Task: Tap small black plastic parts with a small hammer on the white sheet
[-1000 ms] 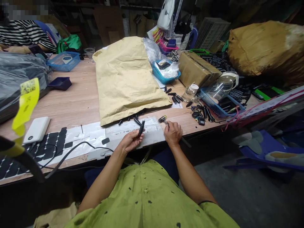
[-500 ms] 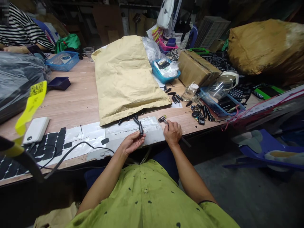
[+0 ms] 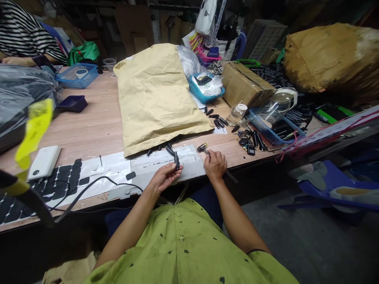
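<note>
A small black cylindrical piece (image 3: 177, 159) stands upright between the thumb and fingers of my left hand (image 3: 165, 176), over the white board (image 3: 192, 167) at the table's front edge. My right hand (image 3: 216, 166) is wrapped round a small hammer (image 3: 203, 147); its head, with a yellowish end, points up and left, and the handle comes out below the fist. Another black piece (image 3: 169, 150) lies just behind the held one. More small black pieces lie along the front edge of a large tan paper bag (image 3: 160, 98).
Right of the bag are a lidded jar (image 3: 236, 114), a blue basket (image 3: 275, 132), keys and loose black pieces. A cardboard box (image 3: 247, 85) stands behind them. At the left lie a white power bank (image 3: 45, 162), a cable and a dark tray (image 3: 72, 103). A person's striped sleeve (image 3: 32, 35) shows far left.
The black piece in my left hand has turned more upright and moved slightly right. My right hand and the hammer look unmoved. The yellow tag at the left has swung a little.
</note>
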A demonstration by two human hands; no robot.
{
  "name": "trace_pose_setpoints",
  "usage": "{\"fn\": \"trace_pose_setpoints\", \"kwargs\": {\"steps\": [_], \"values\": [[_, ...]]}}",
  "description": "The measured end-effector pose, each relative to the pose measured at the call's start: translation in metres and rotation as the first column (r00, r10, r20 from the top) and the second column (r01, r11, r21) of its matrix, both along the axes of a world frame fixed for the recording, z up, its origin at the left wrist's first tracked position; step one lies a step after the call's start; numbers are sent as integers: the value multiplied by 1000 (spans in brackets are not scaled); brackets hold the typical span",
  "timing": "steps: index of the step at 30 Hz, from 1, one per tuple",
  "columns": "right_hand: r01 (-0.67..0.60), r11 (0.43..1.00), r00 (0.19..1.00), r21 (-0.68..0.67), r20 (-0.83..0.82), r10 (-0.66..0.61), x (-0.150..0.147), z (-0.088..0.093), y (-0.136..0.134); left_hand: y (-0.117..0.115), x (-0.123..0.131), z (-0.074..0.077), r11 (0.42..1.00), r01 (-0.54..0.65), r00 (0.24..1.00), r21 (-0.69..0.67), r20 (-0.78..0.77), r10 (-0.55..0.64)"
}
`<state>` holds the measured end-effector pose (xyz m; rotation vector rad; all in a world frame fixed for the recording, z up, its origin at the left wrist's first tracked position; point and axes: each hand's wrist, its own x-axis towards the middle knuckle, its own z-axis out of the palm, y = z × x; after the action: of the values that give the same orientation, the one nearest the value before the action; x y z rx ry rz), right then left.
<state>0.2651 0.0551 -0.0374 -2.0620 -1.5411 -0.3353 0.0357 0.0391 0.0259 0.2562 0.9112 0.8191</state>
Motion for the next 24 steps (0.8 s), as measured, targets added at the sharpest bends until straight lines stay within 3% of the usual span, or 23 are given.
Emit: {"fn": "trace_pose_setpoints", "kwargs": {"steps": [24], "values": [[1, 1000, 1000, -15, -7, -1, 0, 2, 0, 0, 0, 4, 999, -51, 997, -12, -59, 50]]}}
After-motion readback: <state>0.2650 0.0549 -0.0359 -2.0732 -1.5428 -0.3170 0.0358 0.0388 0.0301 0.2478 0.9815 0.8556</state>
